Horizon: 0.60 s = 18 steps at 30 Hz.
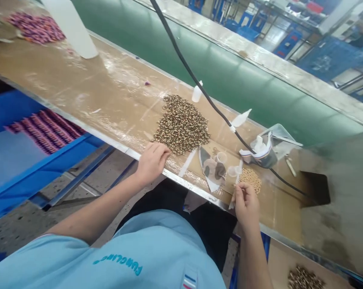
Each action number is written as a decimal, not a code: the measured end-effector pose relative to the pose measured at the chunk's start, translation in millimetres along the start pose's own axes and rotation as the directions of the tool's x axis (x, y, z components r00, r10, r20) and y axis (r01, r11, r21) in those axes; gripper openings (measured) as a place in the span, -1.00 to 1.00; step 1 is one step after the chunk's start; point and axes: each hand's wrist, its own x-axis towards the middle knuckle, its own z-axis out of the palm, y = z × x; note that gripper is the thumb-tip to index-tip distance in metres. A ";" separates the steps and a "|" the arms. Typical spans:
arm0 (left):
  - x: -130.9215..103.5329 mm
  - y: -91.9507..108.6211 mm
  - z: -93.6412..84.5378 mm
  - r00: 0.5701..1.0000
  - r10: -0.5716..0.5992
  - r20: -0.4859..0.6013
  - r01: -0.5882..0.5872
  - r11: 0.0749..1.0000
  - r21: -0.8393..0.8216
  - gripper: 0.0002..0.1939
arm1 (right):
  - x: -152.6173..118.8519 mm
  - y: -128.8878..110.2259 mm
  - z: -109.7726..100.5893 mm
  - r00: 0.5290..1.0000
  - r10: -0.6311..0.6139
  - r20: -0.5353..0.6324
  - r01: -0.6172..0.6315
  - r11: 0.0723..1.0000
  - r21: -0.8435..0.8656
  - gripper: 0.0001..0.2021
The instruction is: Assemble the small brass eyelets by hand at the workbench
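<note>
My left hand [152, 161] rests at the table's front edge, fingers curled together beside a large pile of small shiny brass-coloured metal pieces [183, 125]. Whatever its fingers may hold is hidden. My right hand [247, 202] is closed in a pinch at the near side of a smaller pile of tan pieces [250, 180]; anything between those fingertips is too small to name. Between the hands lies a patterned scrap of sheet [213, 170] with a small clear cup [221, 157] at its edge. Another small clear cup [233, 171] is just beyond my right hand.
A black cable [193, 76] hangs across the table [115, 100]. Behind the piles stand a small white bottle [196, 92] and a clear plastic tray [279, 134]. Pink-purple pieces [37, 28] lie far left, and a blue tray [25, 148] sits below. A green conveyor belt [244, 80] runs behind.
</note>
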 end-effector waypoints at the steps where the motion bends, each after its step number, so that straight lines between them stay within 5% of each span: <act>1: -0.3 -1.1 0.9 1.000 -0.006 -0.024 0.005 1.000 -0.016 -0.84 | 0.3 0.5 -0.1 1.000 0.015 -0.001 -0.015 0.999 0.030 -0.74; 6: 3.2 10.1 -1.2 0.989 -0.132 -0.073 0.119 0.979 -0.166 -0.88 | 2.1 3.0 -1.4 0.999 0.036 0.021 -0.037 0.998 0.056 -0.76; 9: 7.7 36.3 2.7 0.974 -0.223 0.028 0.213 0.873 -0.440 -0.90 | 4.7 1.9 -4.2 1.000 -0.024 0.003 0.024 0.998 -0.059 -0.78; 13: 10.7 81.3 26.1 0.897 -0.131 0.422 0.434 0.447 -0.782 -0.90 | 10.9 -2.0 -11.4 0.982 -0.187 -0.036 0.167 0.935 -0.312 -0.78; 16: 9.5 106.1 48.8 0.758 -0.019 0.652 0.651 0.094 -0.753 -0.83 | 16.9 -5.0 -18.8 0.957 -0.290 -0.021 0.248 0.850 -0.465 -0.75; 18: 8.0 114.2 59.8 0.688 0.039 0.725 0.726 -0.041 -0.687 -0.78 | 21.4 -6.8 -24.3 0.944 -0.331 0.005 0.279 0.789 -0.547 -0.74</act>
